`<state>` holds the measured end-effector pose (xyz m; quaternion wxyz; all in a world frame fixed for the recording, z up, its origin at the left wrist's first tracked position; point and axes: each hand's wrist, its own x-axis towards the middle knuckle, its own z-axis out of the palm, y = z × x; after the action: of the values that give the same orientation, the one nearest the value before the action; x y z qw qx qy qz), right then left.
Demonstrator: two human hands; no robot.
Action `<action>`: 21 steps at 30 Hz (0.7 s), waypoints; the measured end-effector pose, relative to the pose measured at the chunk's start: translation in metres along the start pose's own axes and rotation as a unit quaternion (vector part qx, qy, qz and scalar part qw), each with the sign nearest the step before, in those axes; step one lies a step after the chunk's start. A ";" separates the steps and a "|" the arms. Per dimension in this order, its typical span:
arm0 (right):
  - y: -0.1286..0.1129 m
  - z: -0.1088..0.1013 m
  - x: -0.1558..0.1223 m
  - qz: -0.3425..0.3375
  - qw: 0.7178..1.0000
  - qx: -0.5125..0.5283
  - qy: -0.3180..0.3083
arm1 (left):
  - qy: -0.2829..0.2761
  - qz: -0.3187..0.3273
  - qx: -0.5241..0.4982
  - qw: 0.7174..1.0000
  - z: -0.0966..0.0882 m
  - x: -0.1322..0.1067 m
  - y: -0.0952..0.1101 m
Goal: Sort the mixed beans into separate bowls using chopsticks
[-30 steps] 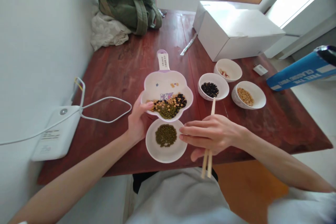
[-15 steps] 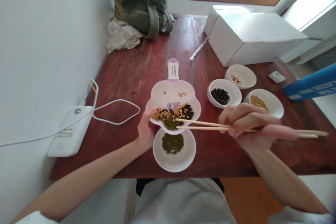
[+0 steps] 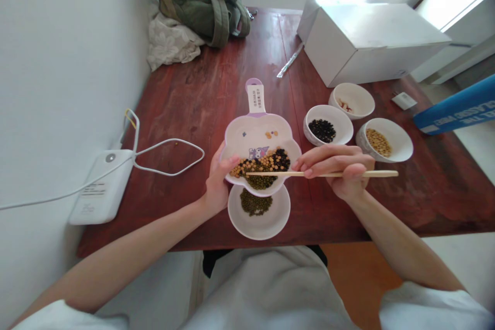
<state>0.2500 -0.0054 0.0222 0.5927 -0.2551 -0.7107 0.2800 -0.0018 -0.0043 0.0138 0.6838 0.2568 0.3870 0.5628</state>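
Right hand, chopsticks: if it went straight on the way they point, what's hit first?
The chopsticks in the right hand point left, tips over the mixed beans in the flower-shaped dish. Probably the beans first, then the left hand gripping the dish rim; tip height is unclear.

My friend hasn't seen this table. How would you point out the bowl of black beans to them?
On the wooden table, three small white bowls sit before the big white box. The bowl of black beans is the leftmost, nearest the flower-shaped dish; its neighbours hold yellow beans and a few pale bits.
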 end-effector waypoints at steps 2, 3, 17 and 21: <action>0.001 0.003 -0.001 -0.024 1.000 0.008 0.006 | 0.014 0.008 -0.021 1.000 -0.001 0.000 -0.003; 0.003 0.004 -0.002 -0.028 0.999 0.012 0.009 | 0.022 0.011 -0.029 0.999 -0.002 0.001 -0.005; 0.013 0.005 0.007 0.065 0.986 -0.126 0.087 | 0.029 0.039 -0.035 0.998 0.003 0.007 -0.007; -0.013 -0.023 0.015 0.074 0.969 -0.216 0.095 | 0.056 0.077 -0.025 0.995 0.006 0.009 -0.005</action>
<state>0.2696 -0.0022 0.0452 0.5664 -0.4539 -0.6739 0.1376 0.0062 0.0036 0.0112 0.6218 0.2367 0.3893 0.6371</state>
